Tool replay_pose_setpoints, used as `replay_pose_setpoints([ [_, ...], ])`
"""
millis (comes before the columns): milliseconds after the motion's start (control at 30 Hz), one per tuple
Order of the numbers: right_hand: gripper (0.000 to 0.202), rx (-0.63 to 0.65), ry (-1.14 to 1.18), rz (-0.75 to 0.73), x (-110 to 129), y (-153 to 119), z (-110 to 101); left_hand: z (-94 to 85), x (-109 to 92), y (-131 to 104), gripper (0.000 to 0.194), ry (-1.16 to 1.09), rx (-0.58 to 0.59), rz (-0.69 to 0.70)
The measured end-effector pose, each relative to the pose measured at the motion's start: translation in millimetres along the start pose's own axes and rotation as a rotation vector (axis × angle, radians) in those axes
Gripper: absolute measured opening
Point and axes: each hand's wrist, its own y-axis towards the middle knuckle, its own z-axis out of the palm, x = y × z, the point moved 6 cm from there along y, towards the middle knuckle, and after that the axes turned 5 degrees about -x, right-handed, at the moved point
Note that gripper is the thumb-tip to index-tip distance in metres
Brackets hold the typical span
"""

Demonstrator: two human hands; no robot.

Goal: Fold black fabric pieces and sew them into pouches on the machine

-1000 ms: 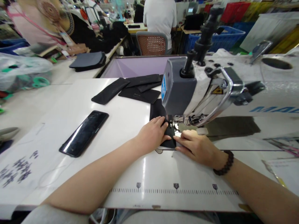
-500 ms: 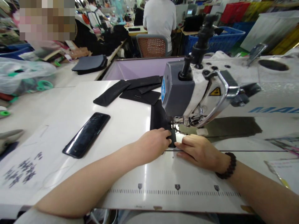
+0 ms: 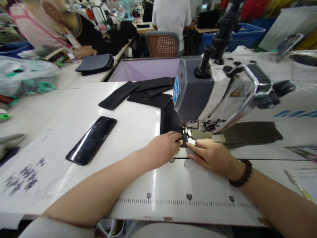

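Unclenched, the left hand (image 3: 163, 149) steadies black fabric (image 3: 169, 117) under a sewing machine (image 3: 194, 91) as the loosely spread right hand (image 3: 214, 156) touches the fabric's edge, where slow, straight guiding likely serves best.

Light glares in bright streaks on the white table (image 3: 133, 129), beyond which are a lilac trough (image 3: 148, 70), a chair (image 3: 162, 44) with a perforated brown back, a pale desk (image 3: 145, 30) and, farther right, a blue basket (image 3: 247, 36).
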Motion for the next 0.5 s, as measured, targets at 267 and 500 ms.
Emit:
replay_pose_setpoints([
  [267,0.034,-0.001,-0.008,0.089,-9.0,4.0,6.1,4.0,11.5,10.0,0.02,-0.037,0.016,-0.056],
  [500,0.033,-0.01,0.024,0.126,-10.3,5.8,5.7,6.6,23.5,13.6,0.022,-0.051,-0.045,-0.117],
])
